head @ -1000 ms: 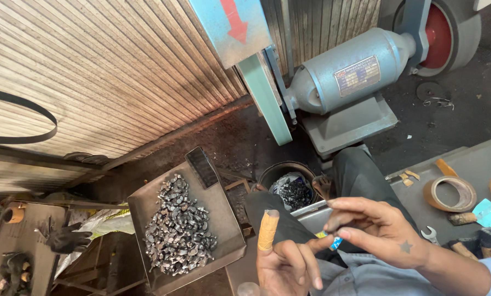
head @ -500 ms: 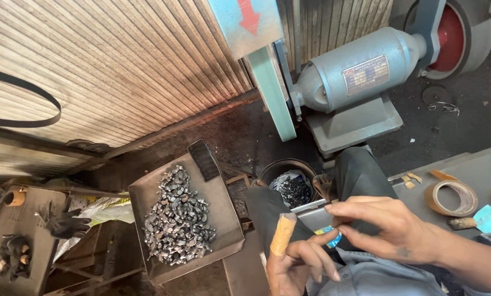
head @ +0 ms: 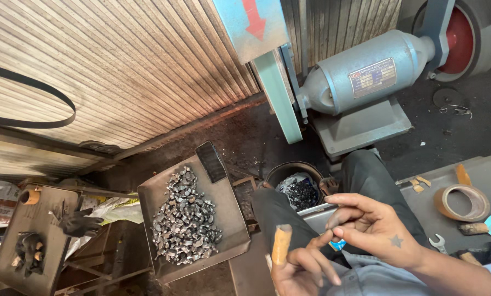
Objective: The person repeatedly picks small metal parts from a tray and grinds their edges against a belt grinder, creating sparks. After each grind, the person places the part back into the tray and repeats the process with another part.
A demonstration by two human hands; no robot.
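My left hand (head: 303, 271) is at the bottom centre, one digit upright and wrapped in a tan cover (head: 281, 244), the other fingers curled. My right hand (head: 374, 227), with a small star mark on its back, hovers just above it over my dark-trousered knee. Its fingertips bend down onto my left fingers, pinching at a small blue piece (head: 339, 245) between the two hands. What the blue piece is cannot be made out. A grey metal tray edge (head: 317, 211) lies just behind the hands.
A flat metal tray (head: 232, 219) left of my knee holds a heap of small metal parts (head: 185, 219) and a dark phone (head: 211, 161). A round pot of dark bits (head: 297, 189), a blue-grey bench grinder (head: 366, 77), a tape roll (head: 461, 203) and a small spanner (head: 437, 243) are nearby.
The view has drifted slightly. My right fingers have curled further down onto my left hand; the taped digit stays upright.
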